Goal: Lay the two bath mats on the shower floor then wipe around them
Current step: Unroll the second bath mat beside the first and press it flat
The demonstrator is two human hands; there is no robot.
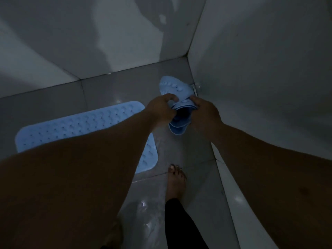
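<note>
Bath mats in pale blue occupy a dim, grey-tiled shower stall: one flat mat (pixel 75 130) lies spread on the shower floor (pixel 111 88) at the left, its long axis running from the lower left toward the upper right, its studded face up and its near edge hidden behind the person's left forearm. The second mat (pixel 177 114), partly rolled, is held above the floor near the right wall (pixel 260 78). Both arms reach forward and down from the bottom corners of the view and converge on it. The left hand (pixel 160 107) grips the roll from the left with curled fingers; the right hand (pixel 203 112) pinches its right side, thumb on top. The roll's open end faces the camera, and a loose flap extends away toward the far corner, beside a small metal fitting (pixel 195 88) at the foot of the wall. A bare foot (pixel 177 182) stands on the wet tiles below the hands, toes pointing to the mats.
</note>
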